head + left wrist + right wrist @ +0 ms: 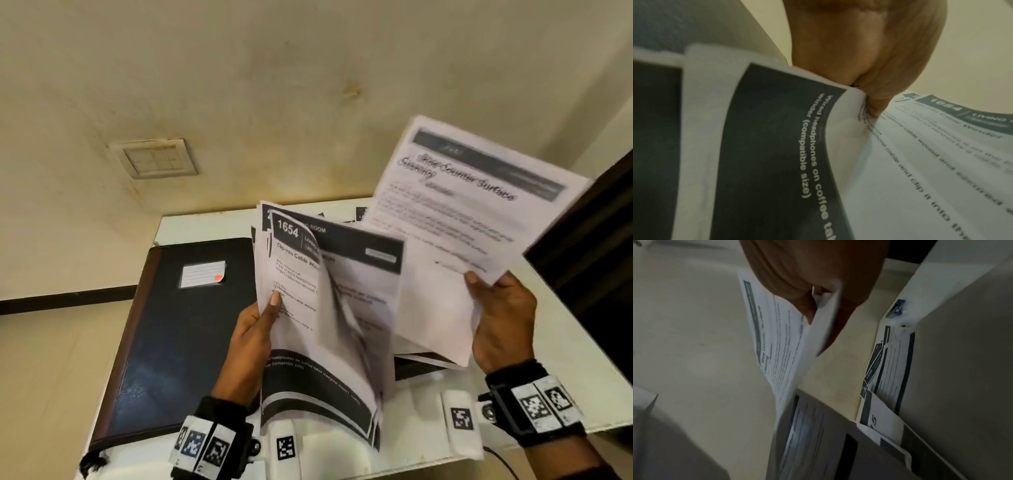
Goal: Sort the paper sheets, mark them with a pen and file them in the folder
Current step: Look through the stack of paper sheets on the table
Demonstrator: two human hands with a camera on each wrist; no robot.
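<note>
My left hand (255, 329) grips a stack of printed paper sheets (318, 308) by its left edge, thumb on the top page headed "1654"; the pages fan and curl above the table. In the left wrist view the thumb (877, 104) presses on the same stack (920, 162). My right hand (500, 318) pinches one separate sheet (455, 219) with a script heading, lifted to the right of the stack. The right wrist view shows that sheet (781, 337) held between thumb and fingers. A closed dark folder (178, 329) with a label lies flat at the left.
A white table (198, 228) stands against a cream wall. More printed sheets (890, 369) lie on it under my hands, with a small blue object (898, 306) beyond them. A dark panel (589, 246) rises at the right. A wall switch plate (154, 158) sits behind.
</note>
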